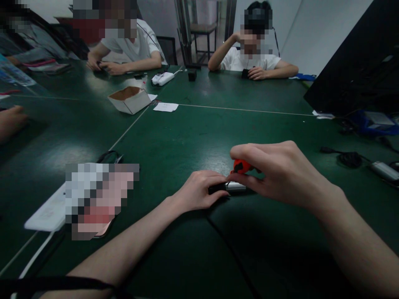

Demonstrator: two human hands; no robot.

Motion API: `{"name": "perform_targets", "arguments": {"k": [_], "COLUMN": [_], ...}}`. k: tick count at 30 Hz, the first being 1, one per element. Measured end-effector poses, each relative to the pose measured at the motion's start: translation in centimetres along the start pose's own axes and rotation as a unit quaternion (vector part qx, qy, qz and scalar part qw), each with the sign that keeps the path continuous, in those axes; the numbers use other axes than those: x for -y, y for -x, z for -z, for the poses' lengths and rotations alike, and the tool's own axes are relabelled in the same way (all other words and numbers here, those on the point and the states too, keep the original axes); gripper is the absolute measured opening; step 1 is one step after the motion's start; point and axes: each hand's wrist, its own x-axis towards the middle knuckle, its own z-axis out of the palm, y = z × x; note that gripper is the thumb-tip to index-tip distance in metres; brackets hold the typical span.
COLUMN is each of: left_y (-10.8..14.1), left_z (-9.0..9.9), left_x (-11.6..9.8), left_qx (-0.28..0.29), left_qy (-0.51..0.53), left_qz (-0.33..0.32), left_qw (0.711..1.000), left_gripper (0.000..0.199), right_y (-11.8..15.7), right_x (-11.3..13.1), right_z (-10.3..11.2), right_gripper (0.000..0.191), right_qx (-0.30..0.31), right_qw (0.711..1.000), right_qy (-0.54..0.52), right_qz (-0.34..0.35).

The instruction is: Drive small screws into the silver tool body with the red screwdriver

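My left hand (202, 189) is closed around the black end of a small black-and-silver device (236, 187), pressing it to the green table. The silver end of the device sticks out to the right, past my fingertips. My right hand (277, 170) is just above it, fingers wrapped around a screwdriver (241, 166) with an orange-red and black handle. The thin lower end of the screwdriver points down at the device near my left fingertips; whether it touches is too small to tell. A black cable (230, 245) runs toward me from beneath my left hand.
On the left lie a white power strip (46, 211) and a pink phone (104, 220), partly blurred. An open carton (131, 101) and a paper slip (166, 107) lie farther back. Coiled black cord (350, 159) is at right. Two people sit opposite; another person's hand (12, 122) shows at left.
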Motion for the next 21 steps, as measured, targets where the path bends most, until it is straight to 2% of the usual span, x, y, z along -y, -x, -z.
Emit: {"name": "perform_targets", "arguments": {"k": [4, 8, 11, 15, 21], "left_y": [0.06, 0.03, -0.02, 0.0, 0.01], "left_z": [-0.09, -0.12, -0.1, -0.12, -0.06], "left_x": [0.08, 0.14, 0.16, 0.2, 0.13], "left_qx": [0.005, 0.004, 0.011, 0.001, -0.003], "left_qy": [0.007, -0.001, -0.019, -0.035, -0.028], "left_qz": [0.002, 0.0, -0.004, -0.013, -0.018], "left_qw": [1.0, 1.0, 1.0, 0.999, 0.999], "left_gripper": [0.017, 0.019, 0.02, 0.019, 0.021], "right_y": [-0.15, -0.22, -0.13, -0.09, -0.19], "right_x": [0.09, 0.24, 0.27, 0.27, 0.33], "right_z": [0.16, 0.27, 0.25, 0.13, -0.04], "right_gripper": [0.021, 0.031, 0.029, 0.024, 0.014], "right_qx": [0.006, 0.021, 0.027, 0.008, -0.024], "right_qw": [1.0, 0.997, 0.995, 0.998, 0.999], "right_qy": [0.005, -0.071, -0.098, -0.064, 0.04], "right_qz": [0.005, -0.01, -0.014, -0.008, -0.003]}}
